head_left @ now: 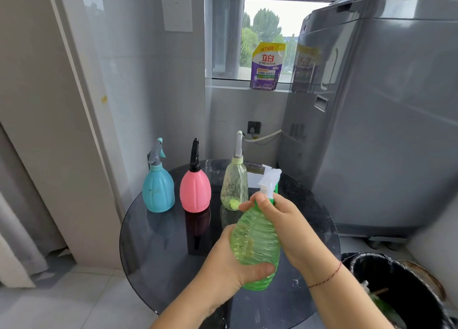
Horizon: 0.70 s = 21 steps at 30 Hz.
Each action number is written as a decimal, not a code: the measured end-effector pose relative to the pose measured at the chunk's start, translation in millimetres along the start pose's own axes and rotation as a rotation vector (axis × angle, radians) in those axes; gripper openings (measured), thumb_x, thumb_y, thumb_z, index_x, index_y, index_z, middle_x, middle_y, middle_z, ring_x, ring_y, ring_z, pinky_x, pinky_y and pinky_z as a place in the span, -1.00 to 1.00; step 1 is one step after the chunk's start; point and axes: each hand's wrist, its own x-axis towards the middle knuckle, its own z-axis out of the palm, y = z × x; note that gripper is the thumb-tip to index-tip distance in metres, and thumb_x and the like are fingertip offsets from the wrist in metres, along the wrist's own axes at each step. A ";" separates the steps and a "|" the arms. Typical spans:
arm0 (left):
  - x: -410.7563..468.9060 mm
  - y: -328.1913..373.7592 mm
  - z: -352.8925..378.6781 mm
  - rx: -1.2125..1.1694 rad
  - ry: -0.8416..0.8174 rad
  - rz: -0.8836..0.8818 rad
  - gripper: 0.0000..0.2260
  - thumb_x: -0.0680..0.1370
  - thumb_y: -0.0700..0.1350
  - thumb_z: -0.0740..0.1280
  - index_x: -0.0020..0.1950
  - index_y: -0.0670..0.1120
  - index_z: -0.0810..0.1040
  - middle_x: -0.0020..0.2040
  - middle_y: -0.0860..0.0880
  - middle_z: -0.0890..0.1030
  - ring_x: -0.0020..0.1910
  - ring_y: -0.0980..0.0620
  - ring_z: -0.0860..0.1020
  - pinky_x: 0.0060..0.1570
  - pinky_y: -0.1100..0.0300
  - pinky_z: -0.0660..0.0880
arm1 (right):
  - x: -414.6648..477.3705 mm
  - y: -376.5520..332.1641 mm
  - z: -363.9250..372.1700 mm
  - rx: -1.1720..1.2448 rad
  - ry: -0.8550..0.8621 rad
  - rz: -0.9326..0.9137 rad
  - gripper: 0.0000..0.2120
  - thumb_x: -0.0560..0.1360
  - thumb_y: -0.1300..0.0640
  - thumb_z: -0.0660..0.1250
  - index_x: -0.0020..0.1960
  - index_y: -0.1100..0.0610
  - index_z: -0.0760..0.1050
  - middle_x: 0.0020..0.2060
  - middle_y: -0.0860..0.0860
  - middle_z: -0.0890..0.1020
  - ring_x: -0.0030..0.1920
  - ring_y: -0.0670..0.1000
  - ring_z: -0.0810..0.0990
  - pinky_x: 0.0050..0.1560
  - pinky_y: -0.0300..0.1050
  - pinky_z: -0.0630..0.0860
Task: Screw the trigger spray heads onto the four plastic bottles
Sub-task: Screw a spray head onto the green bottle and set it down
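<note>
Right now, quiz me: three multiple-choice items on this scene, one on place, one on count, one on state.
1. Where does the pink bottle stand?
A. Between the blue bottle and the clear bottle
B. On the windowsill
C. In the bin

2. How many bottles stand on the table?
A. One
B. Three
C. Five

3. What is the green bottle's state?
A. Lying on the floor
B. Standing unheld
C. Held in both hands

Answers: 1 A, it is the row's middle; 2 B, blue, pink, clear; 3 C, left hand grips the body, right hand the neck.
</note>
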 end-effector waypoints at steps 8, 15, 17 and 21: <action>19.6 -10.9 7.4 0.034 0.255 0.160 -0.19 0.24 -0.07 0.60 0.37 0.13 0.25 0.26 0.03 0.52 0.15 0.15 0.58 -0.05 0.18 0.63 | -9.6 25.4 -6.2 -0.089 -0.099 0.058 -0.56 0.46 -0.12 0.30 0.29 -0.02 0.37 0.12 -0.09 0.62 0.03 -0.28 0.62 -0.03 -0.33 0.55; 63.0 -18.2 24.8 0.346 0.212 0.105 -0.20 0.35 -0.07 0.52 0.52 0.10 0.22 0.41 -0.05 0.32 0.41 -0.07 0.34 0.27 -0.07 0.48 | 4.1 63.7 -25.6 -0.077 0.164 0.109 -0.41 0.33 0.15 0.56 0.23 -0.15 0.36 0.00 -0.05 0.66 -0.01 -0.05 0.68 -0.01 -0.05 0.64; 78.0 -15.7 29.8 0.330 0.155 0.050 -0.19 0.37 -0.04 0.51 0.53 0.08 0.20 0.42 -0.09 0.32 0.43 -0.12 0.33 0.32 -0.11 0.43 | 19.9 72.6 -36.5 -0.142 0.215 0.102 -0.38 0.32 0.15 0.57 0.25 -0.14 0.35 0.00 -0.08 0.65 0.00 -0.07 0.66 -0.01 -0.07 0.63; 103.0 -15.2 36.4 0.344 0.106 -0.043 -0.12 0.48 -0.04 0.45 0.60 0.02 -0.07 0.58 -0.02 0.05 0.55 -0.04 0.04 0.49 0.01 0.13 | 62.0 86.4 -59.6 -0.245 0.323 0.078 -0.30 0.31 0.16 0.57 0.35 0.02 0.32 0.02 -0.04 0.65 -0.01 -0.04 0.65 -0.01 -0.06 0.61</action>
